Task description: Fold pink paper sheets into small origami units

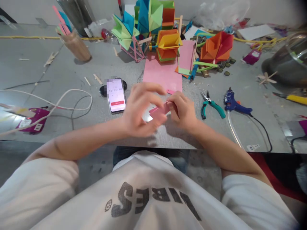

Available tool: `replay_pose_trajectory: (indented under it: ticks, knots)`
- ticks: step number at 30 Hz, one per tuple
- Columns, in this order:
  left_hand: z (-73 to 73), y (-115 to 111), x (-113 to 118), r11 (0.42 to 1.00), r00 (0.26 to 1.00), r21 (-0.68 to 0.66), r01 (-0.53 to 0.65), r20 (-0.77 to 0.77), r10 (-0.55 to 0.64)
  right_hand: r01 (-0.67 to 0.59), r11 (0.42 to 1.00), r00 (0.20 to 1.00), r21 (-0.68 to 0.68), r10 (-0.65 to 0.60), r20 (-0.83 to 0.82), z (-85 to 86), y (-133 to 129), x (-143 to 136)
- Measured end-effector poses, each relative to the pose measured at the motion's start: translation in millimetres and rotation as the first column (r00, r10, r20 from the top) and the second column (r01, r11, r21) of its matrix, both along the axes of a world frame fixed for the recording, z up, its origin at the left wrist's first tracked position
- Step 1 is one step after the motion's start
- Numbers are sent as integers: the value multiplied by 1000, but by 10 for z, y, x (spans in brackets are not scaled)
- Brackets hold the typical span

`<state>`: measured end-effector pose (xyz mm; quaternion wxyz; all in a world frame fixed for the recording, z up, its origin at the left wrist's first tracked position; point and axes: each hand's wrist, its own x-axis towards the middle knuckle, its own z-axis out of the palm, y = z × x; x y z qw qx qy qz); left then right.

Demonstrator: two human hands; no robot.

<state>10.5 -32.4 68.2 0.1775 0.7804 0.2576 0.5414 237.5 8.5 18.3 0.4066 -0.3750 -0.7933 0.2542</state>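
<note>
Both my hands meet over the near middle of the grey table (72,73), holding a small folded piece of pink paper (158,112). My left hand (140,110) pinches its left end, thumb and fingers curled around it. My right hand (183,108) grips the right end. A larger pink paper sheet (161,75) lies flat on the table just beyond my hands. A phone (116,95) with a lit screen rests to the left of my left hand.
Folded paper shapes in orange, yellow, green and blue (168,41) stand at the back. Green-handled pliers (211,103) and a blue glue gun (233,102) lie to the right. A cup of sticks (75,44), a white cable (59,100) and a purple device (32,119) are left.
</note>
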Motion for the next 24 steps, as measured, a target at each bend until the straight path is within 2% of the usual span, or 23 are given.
replay_pose_trajectory:
  ticks: [1,2,3,4,5,6,7,8,9,14,16,18,20,24]
  knots:
    - [-89,92,-97,993,998,-113,15,61,-8,24,998,1000,60,-23,-16,-12,39,-6]
    - [-191,174,-167,933,993,-350,85,106,-51,36,995,999,93,-32,-37,-27,65,-15]
    - [-298,240,-209,788,976,-582,200,191,-106,33,996,998,88,-28,-62,-47,84,-26]
    - [-405,288,-226,594,945,-738,321,288,-153,15,998,997,56,-11,-82,-70,99,-40]
    - [-503,316,-226,408,910,-814,414,373,-180,-3,1000,995,21,5,-100,-96,114,-56]
    - [-589,328,-215,250,878,-843,477,440,-191,-16,1000,994,-12,15,-112,-124,129,-75]
    - [-657,327,-201,124,841,-840,529,499,-210,-24,999,993,-38,20,-117,-153,145,-94]
    - [-707,319,-189,58,813,-826,561,537,-225,-27,998,993,-52,21,-120,-182,160,-114]
    - [-740,309,-182,28,792,-810,585,564,-234,-23,998,992,-50,16,-126,-210,172,-132]
    - [-774,306,-224,13,755,-777,629,606,-251,65,998,982,8,-62,-176,-283,165,-180]
    - [-779,305,-234,-8,747,-771,637,620,-241,33,995,981,-96,-51,-185,-274,143,-171]
    - [-784,281,-223,12,771,-786,618,603,-205,-27,971,977,-238,-24,-211,-252,130,-154]
    - [-778,235,-199,93,826,-825,558,542,-154,-72,941,966,-332,-17,-257,-228,128,-135]
    - [-732,147,-168,312,929,-876,368,354,-103,-103,928,941,-358,-26,-338,-187,153,-91]
